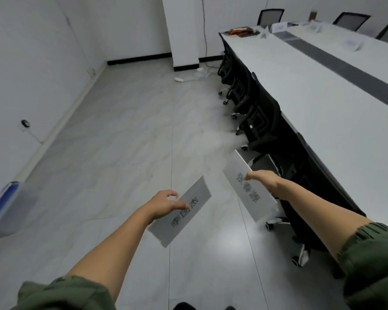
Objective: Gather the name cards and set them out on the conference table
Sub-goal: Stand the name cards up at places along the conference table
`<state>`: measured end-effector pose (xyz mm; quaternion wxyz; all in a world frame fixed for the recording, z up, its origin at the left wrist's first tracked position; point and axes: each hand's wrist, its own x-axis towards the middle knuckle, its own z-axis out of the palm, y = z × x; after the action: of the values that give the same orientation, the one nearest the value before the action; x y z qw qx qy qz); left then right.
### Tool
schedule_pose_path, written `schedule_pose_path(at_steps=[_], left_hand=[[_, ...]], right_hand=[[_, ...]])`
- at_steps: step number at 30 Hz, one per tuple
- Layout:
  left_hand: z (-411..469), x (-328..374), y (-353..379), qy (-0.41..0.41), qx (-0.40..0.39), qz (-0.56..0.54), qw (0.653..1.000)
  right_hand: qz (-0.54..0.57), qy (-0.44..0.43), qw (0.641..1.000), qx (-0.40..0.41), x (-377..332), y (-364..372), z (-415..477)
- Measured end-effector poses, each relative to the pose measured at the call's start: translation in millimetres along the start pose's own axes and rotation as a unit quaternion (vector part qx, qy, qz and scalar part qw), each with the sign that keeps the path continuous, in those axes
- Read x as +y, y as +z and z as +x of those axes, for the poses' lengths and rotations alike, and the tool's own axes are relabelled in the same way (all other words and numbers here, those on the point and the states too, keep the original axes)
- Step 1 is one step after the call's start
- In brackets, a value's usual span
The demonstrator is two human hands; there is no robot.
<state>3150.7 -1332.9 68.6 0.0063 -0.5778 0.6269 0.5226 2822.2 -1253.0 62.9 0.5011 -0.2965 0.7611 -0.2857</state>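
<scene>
My left hand (pixel 166 203) pinches a white name card (pixel 182 214) with dark printed characters, held out over the floor. My right hand (pixel 263 181) grips a second white name card (pixel 248 186) by its edge, close to the long white conference table (pixel 300 104) on my right. Three more name cards stand on the far side of that table: one near the end (pixel 279 26), one further right (pixel 316 26) and one closer to me (pixel 352 44).
Black office chairs (pixel 253 113) are pushed in along the table's near side, with more chairs (pixel 270 16) beyond it. A dark grey strip (pixel 345 68) runs down the tabletop. A blue and white box (pixel 2 204) sits at the left. Grey tiled floor stretches ahead.
</scene>
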Motion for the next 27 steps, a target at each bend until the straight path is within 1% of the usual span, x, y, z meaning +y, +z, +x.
schedule_pose_path(at_steps=[4, 7, 10, 13, 17, 20, 21, 24, 27], left_hand=[[73, 53, -23, 0.013, -0.028, 0.029, 0.999], [131, 92, -34, 0.037, -0.055, 0.046, 0.997], [195, 142, -44, 0.059, -0.081, 0.057, 0.993], [257, 196, -59, 0.094, -0.107, 0.072, 0.987], [329, 281, -69, 0.135, -0.152, 0.112, 0.973], [370, 336, -53, 0.17, -0.188, 0.142, 0.957], [390, 359, -37, 0.179, -0.213, 0.151, 0.948], [422, 400, -2, 0.198, -0.254, 0.175, 0.93], [456, 445, 43, 0.21, -0.282, 0.205, 0.913]], right_hand=[[0.016, 0.005, 0.999, 0.031, -29, -40, 51], [0.032, 0.012, 0.997, 0.062, -40, -73, 97], [0.064, 0.009, 0.993, 0.101, -66, -104, 130], [0.089, 0.025, 0.985, 0.144, -93, -138, 164], [0.131, 0.027, 0.971, 0.2, -120, -186, 198], [0.16, 0.034, 0.96, 0.229, -122, -216, 205], [0.178, 0.047, 0.952, 0.246, -114, -236, 210], [0.193, 0.081, 0.938, 0.276, -90, -272, 221], [0.217, 0.118, 0.92, 0.304, -64, -312, 235]])
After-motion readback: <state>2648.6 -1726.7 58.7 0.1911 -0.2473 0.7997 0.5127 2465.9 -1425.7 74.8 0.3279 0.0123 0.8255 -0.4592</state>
